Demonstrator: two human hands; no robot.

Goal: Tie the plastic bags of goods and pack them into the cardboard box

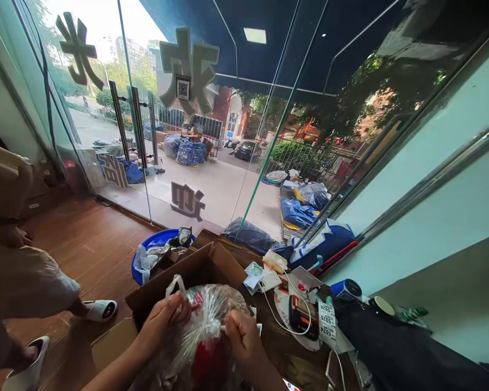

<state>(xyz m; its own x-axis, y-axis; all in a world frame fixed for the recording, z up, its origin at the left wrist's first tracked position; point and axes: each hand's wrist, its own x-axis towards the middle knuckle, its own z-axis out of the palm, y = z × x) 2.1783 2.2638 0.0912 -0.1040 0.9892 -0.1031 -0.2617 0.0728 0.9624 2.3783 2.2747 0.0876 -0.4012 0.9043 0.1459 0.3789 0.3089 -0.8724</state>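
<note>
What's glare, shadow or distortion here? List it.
In the head view, sky blows out white; highlights streak the clear plastic bag between left hand and right hand; black fabric lower right shows little detail; the pale wall leans, likely wide-angle distortion.

Daylight comes through the glass front (236, 190), strongest at upper left, where the sky (106, 19) is burnt out to white and the buildings (130, 54) below look washed out. The canopy (285, 60) outside is deep navy, broken by one glowing rectangle (255, 36). Pale paving (212, 182) beyond the glass is bright; indoors is dimmer, with a soft sheen on the wooden floor (73, 239). White highlights streak the gathered clear plastic bag (209, 312). The counter (305, 366) is shadowy, and dark fabric (387, 326) at lower right loses detail. Wide-angle distortion makes straight lines lean and stretches shapes near the edges, where detail softens
</note>
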